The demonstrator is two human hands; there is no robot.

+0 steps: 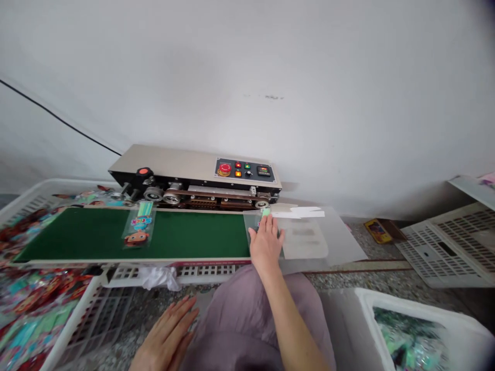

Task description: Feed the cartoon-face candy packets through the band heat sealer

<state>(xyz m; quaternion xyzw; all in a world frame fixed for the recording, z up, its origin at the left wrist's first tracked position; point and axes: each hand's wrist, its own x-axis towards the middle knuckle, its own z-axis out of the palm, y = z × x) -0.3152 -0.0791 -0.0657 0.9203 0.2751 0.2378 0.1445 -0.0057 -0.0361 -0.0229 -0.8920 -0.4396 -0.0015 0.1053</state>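
My right hand [266, 242] lies flat with its fingers stretched out on a clear plastic packet [251, 221] at the right end of the green conveyor belt [197, 234]. Most of that packet is hidden under the hand; a pale green bit shows above the fingertips. Further left on the belt lies another clear packet [139, 226] with green sticks and a cartoon-face card. Behind the belt stands a band sealing machine [174, 157] with lit buttons. My left hand [168, 335] is held low beside my lap, fingers extended, with nothing in it.
White crates [77, 319] with many colourful packets stand at the left. A white foam box [363, 304] holding packets is at the lower right. White paper strips [305, 212] lie right of the belt. A slatted crate [444, 247] and small yellow box [377, 232] are further right.
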